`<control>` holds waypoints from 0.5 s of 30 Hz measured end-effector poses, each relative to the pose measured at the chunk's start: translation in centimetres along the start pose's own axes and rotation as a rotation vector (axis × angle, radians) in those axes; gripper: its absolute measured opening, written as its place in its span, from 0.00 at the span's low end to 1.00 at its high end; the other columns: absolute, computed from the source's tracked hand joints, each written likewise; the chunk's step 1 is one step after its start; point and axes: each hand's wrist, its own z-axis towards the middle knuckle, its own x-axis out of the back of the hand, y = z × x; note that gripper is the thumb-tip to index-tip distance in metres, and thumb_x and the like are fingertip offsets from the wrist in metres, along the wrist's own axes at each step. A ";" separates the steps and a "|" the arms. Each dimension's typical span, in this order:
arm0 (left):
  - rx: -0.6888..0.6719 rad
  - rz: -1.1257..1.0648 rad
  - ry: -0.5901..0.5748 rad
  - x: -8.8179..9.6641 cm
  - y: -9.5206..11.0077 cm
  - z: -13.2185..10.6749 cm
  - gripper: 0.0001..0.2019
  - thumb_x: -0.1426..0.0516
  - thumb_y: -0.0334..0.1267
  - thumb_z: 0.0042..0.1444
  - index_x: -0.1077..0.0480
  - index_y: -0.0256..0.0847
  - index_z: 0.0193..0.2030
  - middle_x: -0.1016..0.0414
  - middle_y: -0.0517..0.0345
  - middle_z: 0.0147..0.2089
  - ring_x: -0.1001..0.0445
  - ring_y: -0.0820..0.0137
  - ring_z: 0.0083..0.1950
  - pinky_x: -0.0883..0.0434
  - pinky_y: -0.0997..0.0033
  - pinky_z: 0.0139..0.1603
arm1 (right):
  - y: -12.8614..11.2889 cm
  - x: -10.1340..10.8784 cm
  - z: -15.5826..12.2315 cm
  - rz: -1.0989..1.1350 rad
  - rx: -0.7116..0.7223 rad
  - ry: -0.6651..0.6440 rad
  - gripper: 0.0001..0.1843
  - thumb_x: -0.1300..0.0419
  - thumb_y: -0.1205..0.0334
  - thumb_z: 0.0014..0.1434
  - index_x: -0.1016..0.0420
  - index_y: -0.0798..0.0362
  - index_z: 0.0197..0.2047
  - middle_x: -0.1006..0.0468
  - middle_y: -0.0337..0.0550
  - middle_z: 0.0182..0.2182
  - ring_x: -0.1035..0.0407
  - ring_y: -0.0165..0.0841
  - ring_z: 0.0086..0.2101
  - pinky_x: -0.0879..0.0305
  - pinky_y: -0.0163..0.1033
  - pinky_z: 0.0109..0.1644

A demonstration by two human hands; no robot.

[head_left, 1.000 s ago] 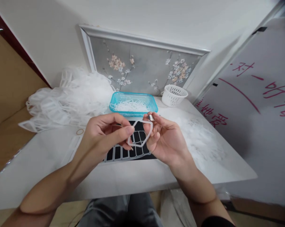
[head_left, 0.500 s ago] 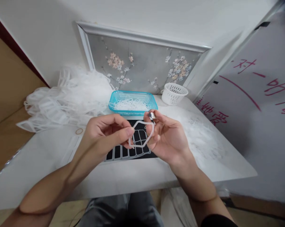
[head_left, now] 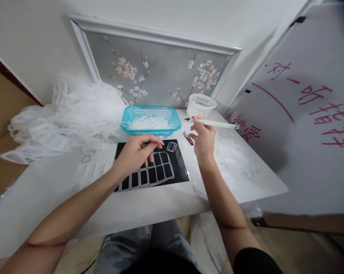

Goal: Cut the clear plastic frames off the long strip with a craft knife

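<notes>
In my right hand (head_left: 203, 139) I grip a white craft knife (head_left: 217, 123), held nearly level, its dark pointed tip towards the left. My left hand (head_left: 141, 149) hovers over the black mat (head_left: 181, 163); its fingers are loosely bent and apart, with nothing clearly seen in them. Partly hidden beneath that hand, a translucent white plastic grid (head_left: 168, 176) with rounded openings lies on the mat. A small white frame piece (head_left: 172, 146) lies near the mat's upper right corner. Red-handled nail clippers (head_left: 188, 138) rest on the table between my hands.
A blue basket (head_left: 151, 132) of white plastic loops stands behind the mat, beside a white slotted basket (head_left: 202, 105). White plastic frames pile up (head_left: 66, 114) at left; translucent scraps (head_left: 237, 158) cover the right side. A tan ring (head_left: 86, 159) lies at left.
The white plastic loop has left my hands and I cannot single it out now. My hands have moved apart. My right hand has taken hold of the craft knife, and the clippers show on the table.
</notes>
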 end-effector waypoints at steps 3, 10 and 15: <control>-0.122 0.511 -0.096 -3.4 -4.1 3.8 0.14 0.50 0.35 0.65 0.22 0.41 0.42 0.24 0.52 0.48 0.26 0.75 0.31 0.26 0.70 0.36 | 4.1 3.2 2.2 -0.219 0.021 0.117 0.17 0.34 0.50 0.51 0.22 0.57 0.35 0.31 0.35 0.22 0.37 0.26 0.24 0.39 0.30 0.23; -0.232 0.927 -0.206 -9.3 -10.1 7.9 0.10 0.47 0.35 0.65 0.27 0.33 0.42 0.28 0.43 0.48 0.27 0.60 0.48 0.29 0.60 0.48 | 5.8 6.8 3.7 -0.539 0.249 -0.019 0.20 0.40 0.47 0.58 0.21 0.57 0.37 0.22 0.43 0.27 0.30 0.32 0.29 0.32 0.34 0.29; -0.263 0.990 -0.236 -8.2 -10.2 8.5 0.09 0.49 0.34 0.67 0.30 0.37 0.37 0.29 0.48 0.43 0.28 0.65 0.45 0.30 0.64 0.49 | 5.6 7.9 4.6 -0.588 0.311 -0.033 0.19 0.40 0.47 0.59 0.21 0.55 0.38 0.23 0.41 0.26 0.30 0.31 0.26 0.32 0.34 0.29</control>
